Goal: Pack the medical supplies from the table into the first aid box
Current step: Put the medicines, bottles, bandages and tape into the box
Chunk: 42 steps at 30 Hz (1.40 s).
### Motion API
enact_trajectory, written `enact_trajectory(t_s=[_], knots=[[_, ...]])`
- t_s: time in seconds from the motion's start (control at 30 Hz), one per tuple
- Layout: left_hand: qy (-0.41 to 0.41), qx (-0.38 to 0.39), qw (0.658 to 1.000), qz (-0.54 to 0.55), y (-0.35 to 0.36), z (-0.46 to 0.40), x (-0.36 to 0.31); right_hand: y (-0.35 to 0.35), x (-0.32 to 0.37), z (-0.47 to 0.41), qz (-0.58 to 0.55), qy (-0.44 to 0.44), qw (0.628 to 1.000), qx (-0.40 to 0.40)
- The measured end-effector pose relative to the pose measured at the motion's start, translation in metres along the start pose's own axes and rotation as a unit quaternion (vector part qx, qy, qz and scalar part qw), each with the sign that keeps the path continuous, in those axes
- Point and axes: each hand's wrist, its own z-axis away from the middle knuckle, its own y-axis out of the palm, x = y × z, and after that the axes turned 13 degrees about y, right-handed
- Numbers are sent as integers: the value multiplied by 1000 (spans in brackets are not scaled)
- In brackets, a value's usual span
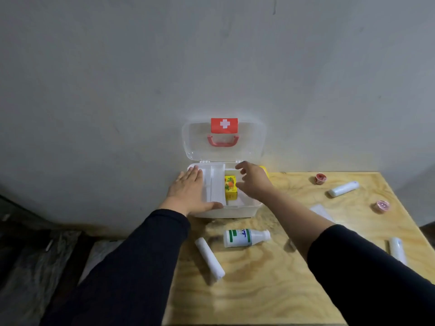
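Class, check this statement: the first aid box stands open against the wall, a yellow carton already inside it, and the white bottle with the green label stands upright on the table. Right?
Not quite. In the head view the white bottle lies on its side on the table. The rest holds: the first aid box stands open against the wall, the yellow carton inside it.

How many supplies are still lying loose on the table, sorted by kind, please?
White rolls: 3
Bottles: 1, white, lying on its side
Small round tubs: 2, one red, one pink
Flat white packets: 1
Total: 7
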Motion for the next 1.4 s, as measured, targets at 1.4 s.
enact_trajectory(t_s=[1.4], knots=[[8, -18, 998, 52, 19, -5, -23, -74, -81, 57, 20, -3, 992, -121]])
